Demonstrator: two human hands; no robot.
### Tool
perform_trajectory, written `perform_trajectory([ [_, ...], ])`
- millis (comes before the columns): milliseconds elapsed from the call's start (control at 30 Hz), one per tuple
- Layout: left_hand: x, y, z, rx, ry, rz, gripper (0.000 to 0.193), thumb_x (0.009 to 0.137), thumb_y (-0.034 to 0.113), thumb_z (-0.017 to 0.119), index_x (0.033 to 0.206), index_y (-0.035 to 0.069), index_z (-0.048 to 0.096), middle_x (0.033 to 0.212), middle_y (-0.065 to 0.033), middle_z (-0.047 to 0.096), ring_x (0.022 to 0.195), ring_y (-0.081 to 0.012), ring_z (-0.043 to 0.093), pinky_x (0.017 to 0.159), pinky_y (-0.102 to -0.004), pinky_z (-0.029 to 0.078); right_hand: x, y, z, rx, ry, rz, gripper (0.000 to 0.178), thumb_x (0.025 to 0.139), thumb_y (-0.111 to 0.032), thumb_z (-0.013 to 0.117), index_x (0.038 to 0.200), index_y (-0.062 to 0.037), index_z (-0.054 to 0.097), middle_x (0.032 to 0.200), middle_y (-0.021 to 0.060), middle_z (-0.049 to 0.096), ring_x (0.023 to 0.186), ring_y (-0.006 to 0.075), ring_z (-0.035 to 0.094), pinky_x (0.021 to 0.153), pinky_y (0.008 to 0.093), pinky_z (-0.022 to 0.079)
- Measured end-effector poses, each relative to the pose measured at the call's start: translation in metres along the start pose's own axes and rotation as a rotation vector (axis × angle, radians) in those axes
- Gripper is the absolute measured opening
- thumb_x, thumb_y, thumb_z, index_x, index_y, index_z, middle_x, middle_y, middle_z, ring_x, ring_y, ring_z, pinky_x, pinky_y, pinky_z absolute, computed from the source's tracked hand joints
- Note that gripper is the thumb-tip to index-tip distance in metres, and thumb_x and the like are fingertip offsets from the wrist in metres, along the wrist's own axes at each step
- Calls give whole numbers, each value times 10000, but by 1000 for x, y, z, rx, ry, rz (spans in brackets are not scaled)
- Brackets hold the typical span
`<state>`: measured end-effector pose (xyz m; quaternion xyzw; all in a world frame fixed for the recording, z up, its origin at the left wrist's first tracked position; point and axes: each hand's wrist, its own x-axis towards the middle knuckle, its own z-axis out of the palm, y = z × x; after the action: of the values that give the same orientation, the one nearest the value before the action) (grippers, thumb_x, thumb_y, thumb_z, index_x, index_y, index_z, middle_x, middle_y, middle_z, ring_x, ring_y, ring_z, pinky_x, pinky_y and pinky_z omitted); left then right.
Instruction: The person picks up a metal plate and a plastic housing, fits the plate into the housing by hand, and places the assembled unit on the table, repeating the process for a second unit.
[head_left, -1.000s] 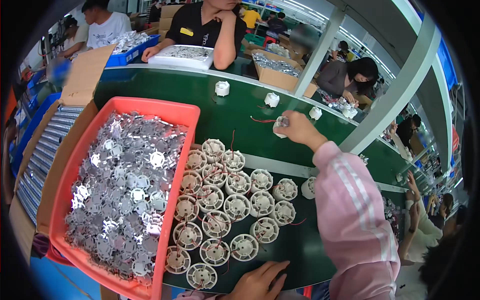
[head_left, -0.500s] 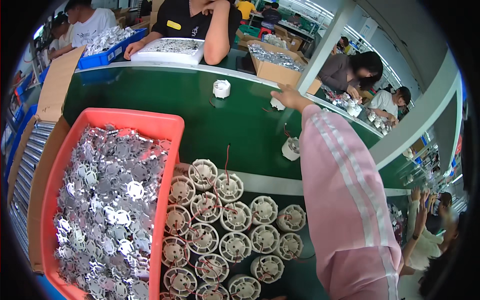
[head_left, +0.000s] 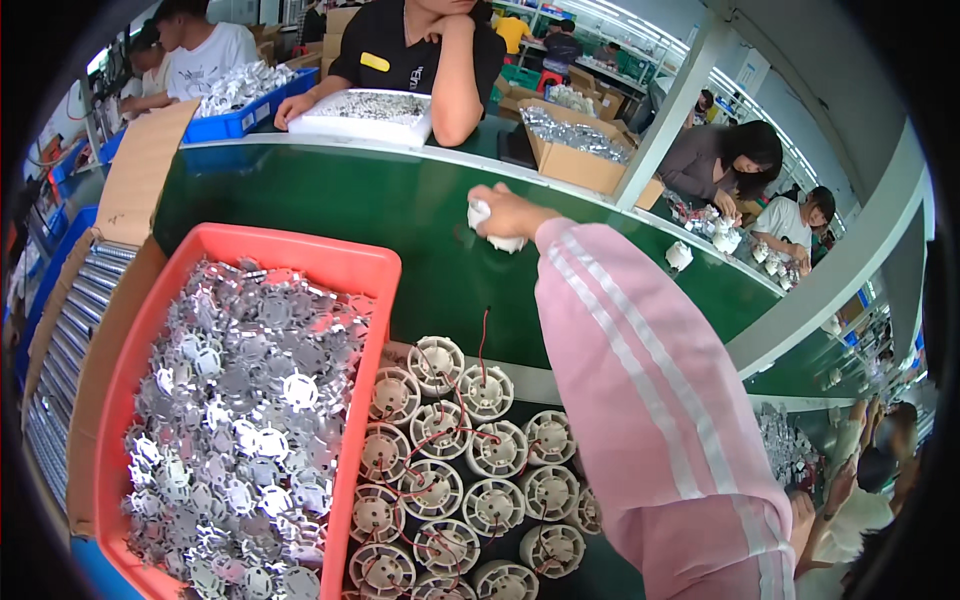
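My right arm, in a pink sleeve with pale stripes, reaches across the green belt. At its end my right hand [head_left: 514, 213] is closed over white round plastic housings. One white housing [head_left: 479, 214] shows at the fingertips, and another white housing [head_left: 505, 243] shows under the palm; the fingers partly cover both. Nearer, several off-white round housings with spoked faces and red wires [head_left: 494, 507] stand grouped beside a red-orange bin [head_left: 385, 290]. Thin silvery notched discs [head_left: 245, 400] fill that bin. My left hand is out of view.
A single white housing [head_left: 679, 256] lies on the green belt [head_left: 320, 190] right of my sleeve. A cardboard box of metal cylinders [head_left: 75, 340] stands at the left. Across the belt a person leans beside a white foam tray [head_left: 365, 118]. A pale post [head_left: 675, 110] rises at the right.
My right hand has moved left along the belt and now covers two white housings. Another housing has come into view right of my sleeve. The whole view has shifted slightly.
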<state>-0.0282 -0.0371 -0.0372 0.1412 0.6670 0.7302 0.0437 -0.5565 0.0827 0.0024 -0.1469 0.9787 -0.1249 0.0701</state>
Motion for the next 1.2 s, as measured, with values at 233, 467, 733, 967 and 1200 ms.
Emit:
perform_trajectory([
  [233, 11, 12, -1, 57, 4, 136, 281, 855, -93, 518, 1106, -4, 608, 758, -125, 577, 689, -252, 607, 627, -311, 496, -181, -75, -83, 11, -20, -361, 538, 791, -167, 727, 1262, -168, 469, 1129, 139, 508, 1096, 321, 531, 895, 387, 454],
  [467, -3, 0, -2, -209, -122, 127, 444, 811, 14, 639, 1232, -6, 502, 1085, -165, 563, 866, -247, 613, 656, -306, 515, -457, -168, -69, 122, 40, -630, 614, 776, -97, 704, 1331, -98, 443, 1199, 165, 454, 999, 328, 572, 799, 349, 508],
  [733, -18, 23, 3, 208, -71, 114, 532, 763, 83, 745, 1236, 35, 507, 1147, -157, 582, 945, -222, 643, 698, -323, 529, -514, -134, 19, 822, 657, -458, 630, 688, 20, 775, 1231, -57, 465, 1214, 136, 433, 1048, 261, 549, 881, 339, 462],
  [967, -15, 43, 14, 801, -89, 206, 671, 686, 60, 796, 1267, 14, 464, 1131, -198, 576, 957, -347, 634, 749, -382, 533, -521, -50, 77, 1031, 572, 26, 631, 695, 45, 742, 1246, -49, 448, 1271, 126, 447, 1190, 258, 494, 979, 357, 420],
  [1200, 2, 41, 13, 633, -186, 116, 762, 735, -16, 698, 1373, -70, 284, 1210, -259, 485, 923, -431, 587, 762, -425, 521, -539, -76, 58, 381, 900, -4, 642, 620, 106, 681, 1225, -32, 515, 1343, 169, 452, 1237, 318, 470, 1016, 359, 402],
])
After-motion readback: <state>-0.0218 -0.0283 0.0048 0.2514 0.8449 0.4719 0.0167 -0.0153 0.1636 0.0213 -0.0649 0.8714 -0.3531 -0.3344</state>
